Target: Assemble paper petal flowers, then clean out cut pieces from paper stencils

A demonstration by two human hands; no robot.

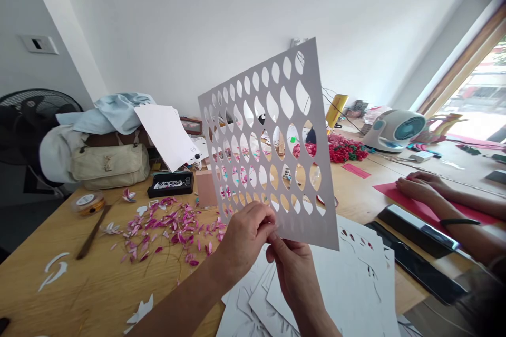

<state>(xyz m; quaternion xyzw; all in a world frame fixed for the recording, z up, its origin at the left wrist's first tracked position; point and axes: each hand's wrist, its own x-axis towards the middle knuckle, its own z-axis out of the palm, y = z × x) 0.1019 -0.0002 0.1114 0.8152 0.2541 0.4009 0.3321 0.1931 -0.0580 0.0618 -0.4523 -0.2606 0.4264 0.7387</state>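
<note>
A stiff pale grey-white sheet [302,229], perforated by rows of leaf-shaped holes, stands tilted upright in front of me. My left hand [249,229] is closed on its lower edge, with thumb and fingers pinched together. Just to the right, my right hand [294,268] pinches the same edge from below, the two hands nearly touching. Beneath them lie overlapping white cut sheets [336,289], some with slits and leaf-shaped openings. Pink and white petals [177,226] are scattered on the wooden table [98,284], left of my hands.
Another person's hands [427,187] rest on a red sheet [389,192] at the right. Nearby are a black glossy device [419,229], a white desk fan [395,129] and red flower bunches [342,150]. Leftward sit a black tray [171,184], a cream bag [110,166] and a wooden stick [93,231].
</note>
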